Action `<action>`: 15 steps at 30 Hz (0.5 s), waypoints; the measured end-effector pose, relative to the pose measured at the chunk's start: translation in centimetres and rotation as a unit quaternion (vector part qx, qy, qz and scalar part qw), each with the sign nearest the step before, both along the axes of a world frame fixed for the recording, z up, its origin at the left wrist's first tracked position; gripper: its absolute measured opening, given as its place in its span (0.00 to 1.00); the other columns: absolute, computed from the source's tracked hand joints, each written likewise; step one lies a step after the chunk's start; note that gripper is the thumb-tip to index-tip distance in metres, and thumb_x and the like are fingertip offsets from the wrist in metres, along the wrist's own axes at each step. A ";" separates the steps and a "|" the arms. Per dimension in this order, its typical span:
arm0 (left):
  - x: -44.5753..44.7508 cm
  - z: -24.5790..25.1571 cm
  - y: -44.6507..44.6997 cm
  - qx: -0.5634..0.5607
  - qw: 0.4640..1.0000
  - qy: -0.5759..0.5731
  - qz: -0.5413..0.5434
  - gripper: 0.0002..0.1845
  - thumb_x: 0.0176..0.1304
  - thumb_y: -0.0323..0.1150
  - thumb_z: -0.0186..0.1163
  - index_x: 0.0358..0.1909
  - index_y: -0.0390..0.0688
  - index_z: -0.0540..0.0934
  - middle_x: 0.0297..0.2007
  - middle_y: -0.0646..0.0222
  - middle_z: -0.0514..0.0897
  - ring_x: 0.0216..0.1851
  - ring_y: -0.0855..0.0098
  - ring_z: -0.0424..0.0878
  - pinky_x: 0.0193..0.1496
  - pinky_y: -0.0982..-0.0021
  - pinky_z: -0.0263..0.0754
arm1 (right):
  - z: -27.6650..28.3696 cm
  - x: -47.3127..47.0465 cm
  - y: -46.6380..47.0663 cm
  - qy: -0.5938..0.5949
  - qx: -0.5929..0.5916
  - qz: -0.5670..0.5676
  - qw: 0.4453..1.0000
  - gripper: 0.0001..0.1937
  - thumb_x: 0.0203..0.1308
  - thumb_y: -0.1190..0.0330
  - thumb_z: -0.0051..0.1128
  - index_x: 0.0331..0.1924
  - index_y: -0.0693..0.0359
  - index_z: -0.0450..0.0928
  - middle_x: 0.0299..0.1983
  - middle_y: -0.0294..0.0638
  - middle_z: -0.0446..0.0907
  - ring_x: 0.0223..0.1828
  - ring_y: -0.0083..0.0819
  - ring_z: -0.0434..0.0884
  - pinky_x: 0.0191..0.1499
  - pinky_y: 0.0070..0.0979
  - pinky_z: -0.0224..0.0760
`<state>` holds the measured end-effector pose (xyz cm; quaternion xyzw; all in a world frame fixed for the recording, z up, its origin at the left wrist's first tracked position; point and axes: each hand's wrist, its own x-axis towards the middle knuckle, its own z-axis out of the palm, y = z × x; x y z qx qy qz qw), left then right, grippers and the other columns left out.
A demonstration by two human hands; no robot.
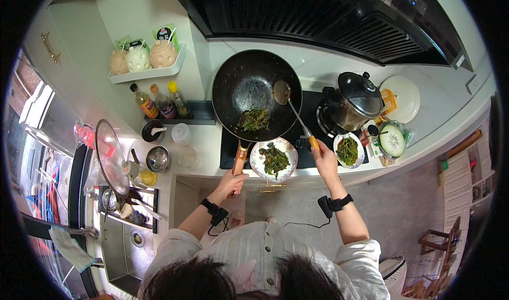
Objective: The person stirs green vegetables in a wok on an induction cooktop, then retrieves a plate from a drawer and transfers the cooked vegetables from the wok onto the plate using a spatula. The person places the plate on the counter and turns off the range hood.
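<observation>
My left hand [230,184] is closed around the wooden handle of a black wok [256,67], which is tilted towards me. A clump of cooked greens [254,119] lies low in the wok. My right hand [325,162] grips the wooden handle of a metal spatula [282,92], whose blade is inside the wok at the right. Just below the wok's near rim, a patterned plate [292,150] holds more dark cooked greens [275,160]. To the right of my right hand is a white oval plate [361,156] of green vegetables [347,150].
A lidded pressure cooker [356,107] stands on the cooktop [310,101]. Right of it are a cut melon [391,141] in plastic and a jar. At left stand sauce bottles [161,103], bowls [158,158], an upright glass lid [112,156] and the sink [119,252]. The range hood overhangs the back.
</observation>
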<state>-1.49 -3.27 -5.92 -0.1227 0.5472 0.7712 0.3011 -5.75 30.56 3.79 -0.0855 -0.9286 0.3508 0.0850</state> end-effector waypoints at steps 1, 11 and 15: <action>0.4 0.0 -0.1 -0.010 1.000 0.004 0.000 0.13 0.69 0.33 0.64 0.32 0.46 0.69 0.15 0.79 0.65 0.12 0.81 0.59 0.16 0.73 0.54 | 0.1 0.8 0.0 0.002 0.042 0.029 0.999 0.19 0.66 0.60 0.60 0.59 0.54 0.80 0.38 0.53 0.86 0.38 0.51 0.86 0.40 0.40 0.78; 3.5 0.3 0.6 -0.056 0.997 0.054 0.005 0.13 0.68 0.35 0.66 0.34 0.45 0.70 0.14 0.78 0.67 0.12 0.80 0.63 0.15 0.72 0.58 | 1.0 3.9 4.0 0.032 0.149 0.057 0.987 0.18 0.70 0.57 0.56 0.59 0.54 0.80 0.30 0.53 0.85 0.33 0.50 0.85 0.35 0.43 0.76; 4.0 0.8 2.0 -0.069 0.996 0.047 0.032 0.14 0.66 0.35 0.67 0.33 0.44 0.71 0.14 0.77 0.68 0.12 0.80 0.64 0.15 0.73 0.59 | -2.8 6.5 4.2 -0.129 -0.036 0.051 0.990 0.22 0.70 0.59 0.55 0.63 0.60 0.78 0.25 0.46 0.83 0.26 0.34 0.83 0.32 0.34 0.74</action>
